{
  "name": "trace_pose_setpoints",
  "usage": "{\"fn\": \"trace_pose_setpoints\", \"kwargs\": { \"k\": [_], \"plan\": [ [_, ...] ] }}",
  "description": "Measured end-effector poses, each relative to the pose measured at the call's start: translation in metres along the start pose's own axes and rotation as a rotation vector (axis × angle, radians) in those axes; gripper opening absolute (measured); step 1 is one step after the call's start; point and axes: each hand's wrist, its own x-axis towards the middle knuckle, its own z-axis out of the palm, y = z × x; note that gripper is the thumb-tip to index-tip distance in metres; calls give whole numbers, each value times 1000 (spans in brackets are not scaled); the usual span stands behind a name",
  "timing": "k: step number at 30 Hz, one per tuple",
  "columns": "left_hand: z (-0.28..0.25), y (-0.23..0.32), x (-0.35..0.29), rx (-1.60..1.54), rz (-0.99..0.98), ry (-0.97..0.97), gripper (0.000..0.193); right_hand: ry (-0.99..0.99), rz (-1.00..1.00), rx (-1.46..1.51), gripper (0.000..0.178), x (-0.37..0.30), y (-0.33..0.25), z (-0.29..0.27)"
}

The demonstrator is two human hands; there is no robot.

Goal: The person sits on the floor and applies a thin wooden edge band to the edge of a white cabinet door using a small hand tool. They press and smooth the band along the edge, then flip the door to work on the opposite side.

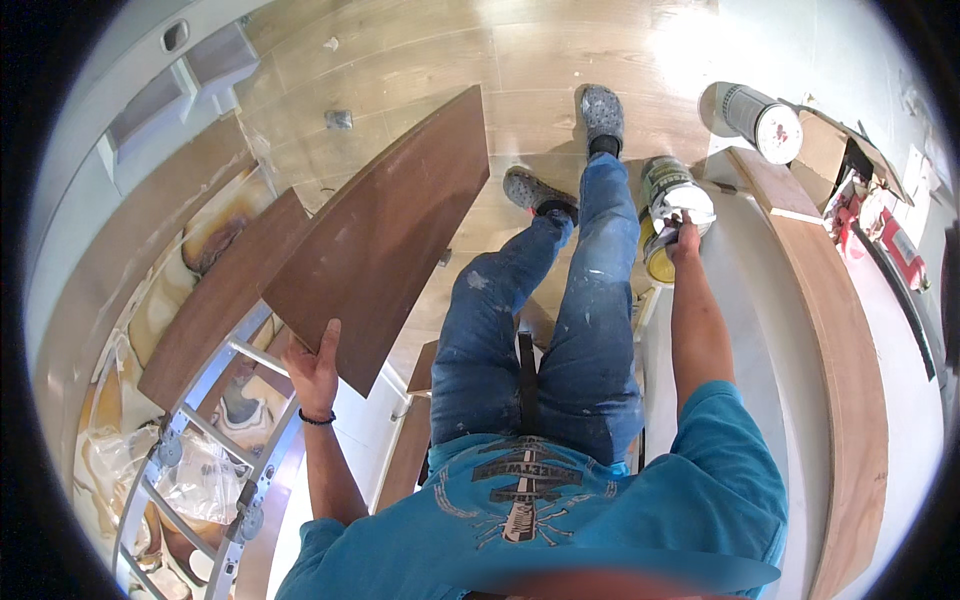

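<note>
My left hand (314,372) grips the near edge of a brown wooden board (395,225), thumb on its upper face. The board is tilted and reaches away from me toward the floor. My right hand (684,240) is closed at the near side of a paint can (668,180) with a white top. Something small and dark shows at its fingers, too unclear to name. Just under that hand is a yellow-rimmed container (660,264), partly hidden.
An aluminium ladder (215,435) stands at left, beside another brown board (225,300) and clear plastic (205,485). At right are a long wooden plank (845,400), a white can (752,118) and an open cardboard box (815,150). My feet are on the wood-look floor (390,60).
</note>
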Motion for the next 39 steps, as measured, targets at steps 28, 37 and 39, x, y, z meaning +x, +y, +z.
{"fn": "trace_pose_setpoints", "kwargs": {
  "k": [28,37,39],
  "plan": [
    [16,-25,40,868,884,-454,58,13,-803,-1737,46,-65,-122,63],
    [40,-29,20,784,930,-261,38,-575,-1205,-1243,25,-299,-157,323],
    [46,-31,18,715,865,-217,38,-706,-1050,-1322,24,-317,-125,376]
  ]
}}
